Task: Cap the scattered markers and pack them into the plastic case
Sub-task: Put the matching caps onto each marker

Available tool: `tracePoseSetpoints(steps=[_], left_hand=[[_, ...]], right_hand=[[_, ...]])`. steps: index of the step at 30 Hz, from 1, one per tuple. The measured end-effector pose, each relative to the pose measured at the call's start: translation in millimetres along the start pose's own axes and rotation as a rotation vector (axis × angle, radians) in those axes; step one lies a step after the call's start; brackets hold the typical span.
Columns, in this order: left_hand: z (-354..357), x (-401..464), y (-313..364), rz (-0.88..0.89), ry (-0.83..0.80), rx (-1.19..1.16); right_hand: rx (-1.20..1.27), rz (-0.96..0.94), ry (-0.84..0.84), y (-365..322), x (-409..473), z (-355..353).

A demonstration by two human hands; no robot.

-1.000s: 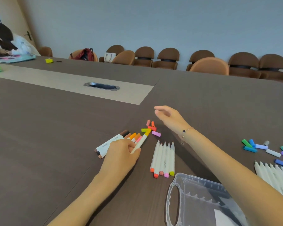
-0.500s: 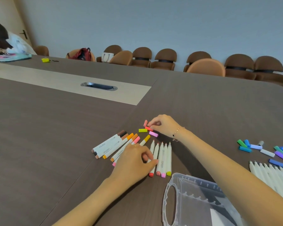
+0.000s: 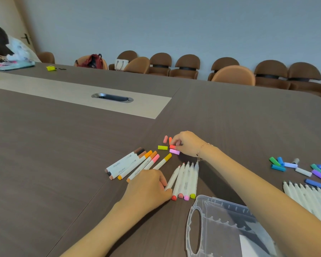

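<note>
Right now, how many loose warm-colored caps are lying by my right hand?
5: peach cap, orange cap, yellow-green cap, red cap pinched by the right hand, pink cap. The hand may hide more.

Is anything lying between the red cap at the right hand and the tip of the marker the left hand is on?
Only the pink cap lies beside the red cap at the right hand; the table toward the marker under the left hand looks open.
</note>
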State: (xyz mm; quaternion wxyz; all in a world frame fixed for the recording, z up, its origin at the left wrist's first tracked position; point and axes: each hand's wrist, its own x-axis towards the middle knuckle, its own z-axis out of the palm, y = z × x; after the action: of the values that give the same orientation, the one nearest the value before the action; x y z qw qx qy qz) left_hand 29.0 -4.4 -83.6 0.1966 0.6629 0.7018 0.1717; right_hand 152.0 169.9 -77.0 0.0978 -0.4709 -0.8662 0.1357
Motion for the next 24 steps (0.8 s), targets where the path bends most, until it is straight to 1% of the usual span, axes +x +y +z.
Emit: tracePoseSetpoints(steps=[4, 8, 12, 14, 17, 18, 20, 22, 24], left_hand=[[-3.0, 0.8, -2.1, -0.069, -0.054, -0.113], [-14.6, 2.3, -5.6, -0.117, -0.094, -0.282], [-28.3, 7.4, -14.7, -0.205, -0.101, -0.455], [-32.7, 9.4, -18.4, -0.244, -0.127, -0.538], [-31.8, 12.9, -22.8, -0.245, -0.132, -0.524], [-29.6, 14.1, -23.2, -0.235, -0.119, -0.483], [-25.9, 15.1, -21.2, -0.225, -0.076, -0.417], [-24.4, 15.6, -20.1, -0.225, -0.041, -0.414], [-26.2, 15.2, -20.0, -0.222, -0.021, -0.435]], right_hand=[[0.128, 0.035, 0.042, 12.7, -11.3, -11.1], [0.357, 0.036, 0.086, 18.0, -22.8, -16.1], [0.608, 0.160, 0.024, 16.8, -34.2, -15.8], [0.667, 0.190, 0.003, 16.0, -37.7, -14.6], [0.758, 0.222, 0.008, 16.0, -38.1, -11.4], [0.751, 0.228, 0.018, 15.9, -38.0, -10.3], [0.594, 0.225, 0.062, 17.4, -36.1, -8.0], [0.426, 0.222, 0.073, 18.6, -32.5, -6.0], [0.347, 0.225, 0.046, 17.4, -27.8, -4.7]])
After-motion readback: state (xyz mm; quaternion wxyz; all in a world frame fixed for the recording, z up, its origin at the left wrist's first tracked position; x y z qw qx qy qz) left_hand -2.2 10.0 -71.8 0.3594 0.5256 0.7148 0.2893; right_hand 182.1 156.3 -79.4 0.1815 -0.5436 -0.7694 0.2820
